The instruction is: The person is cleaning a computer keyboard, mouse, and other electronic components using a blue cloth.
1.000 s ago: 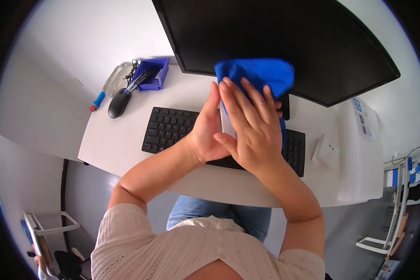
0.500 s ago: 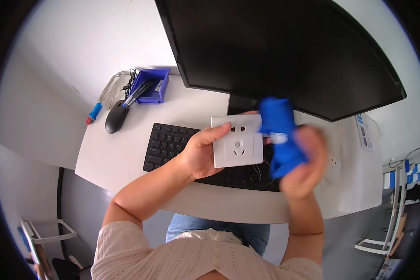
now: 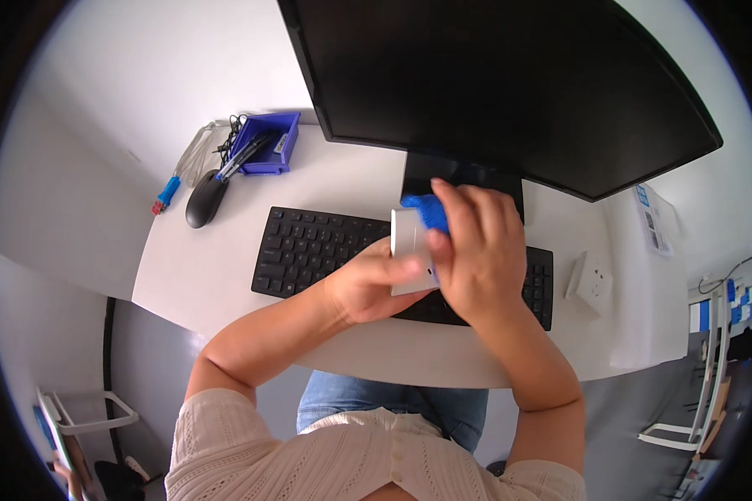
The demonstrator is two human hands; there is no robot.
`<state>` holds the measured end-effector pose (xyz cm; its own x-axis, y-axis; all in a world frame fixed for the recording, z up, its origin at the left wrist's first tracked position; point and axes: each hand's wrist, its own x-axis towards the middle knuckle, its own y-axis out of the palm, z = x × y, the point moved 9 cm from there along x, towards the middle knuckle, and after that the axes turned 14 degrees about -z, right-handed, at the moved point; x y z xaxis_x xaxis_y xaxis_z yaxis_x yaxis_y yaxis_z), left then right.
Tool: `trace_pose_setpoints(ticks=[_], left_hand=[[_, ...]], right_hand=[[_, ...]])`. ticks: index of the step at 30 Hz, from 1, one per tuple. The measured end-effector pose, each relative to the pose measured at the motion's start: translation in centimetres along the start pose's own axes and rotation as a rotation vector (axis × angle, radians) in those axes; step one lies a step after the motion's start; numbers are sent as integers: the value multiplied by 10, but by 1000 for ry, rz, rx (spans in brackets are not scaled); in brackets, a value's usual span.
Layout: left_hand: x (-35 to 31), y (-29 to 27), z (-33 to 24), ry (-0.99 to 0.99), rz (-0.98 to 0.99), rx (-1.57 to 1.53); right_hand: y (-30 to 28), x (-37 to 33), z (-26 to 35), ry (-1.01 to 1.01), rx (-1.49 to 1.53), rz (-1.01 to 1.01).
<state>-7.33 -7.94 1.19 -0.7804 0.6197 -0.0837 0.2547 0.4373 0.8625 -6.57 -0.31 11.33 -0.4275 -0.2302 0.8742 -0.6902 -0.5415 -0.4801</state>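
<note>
My left hand (image 3: 374, 280) grips a white wall socket (image 3: 405, 234) by its lower left side, the thumb lying across its face. Over the socket's right side, my right hand (image 3: 480, 250) presses a blue cloth (image 3: 427, 210), its fingers bent around it. The cloth and that hand hide most of the socket's holes. Both hands are above a black keyboard (image 3: 305, 250). A second white socket (image 3: 591, 284) stands on the desk, right of the keyboard.
A black monitor (image 3: 510, 92) stands behind my hands. At the left are a black mouse (image 3: 206, 199), a purple bin (image 3: 267, 159) with pens (image 3: 244, 157), and a cable with a blue plug (image 3: 167, 192). Papers in a clear sleeve (image 3: 653, 221) lie at the desk's right.
My right hand has swung left with the cloth, from beside the socket onto its face. The socket has turned so that its face shows narrower, and the left thumb has slid lower.
</note>
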Motion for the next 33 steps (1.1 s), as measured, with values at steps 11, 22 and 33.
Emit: trace_pose_setpoints(ticks=[11, 22, 33], left_hand=[[14, 2, -28, 120, -194, 126], [11, -4, -18, 60, -145, -228], [2, -6, -8, 34, -214, 233]], right_hand=[[-43, 6, -40, 64, 358, -345], [27, -23, 37, -154, 120, 160], [2, 2, -5, -19, 31, -70]])
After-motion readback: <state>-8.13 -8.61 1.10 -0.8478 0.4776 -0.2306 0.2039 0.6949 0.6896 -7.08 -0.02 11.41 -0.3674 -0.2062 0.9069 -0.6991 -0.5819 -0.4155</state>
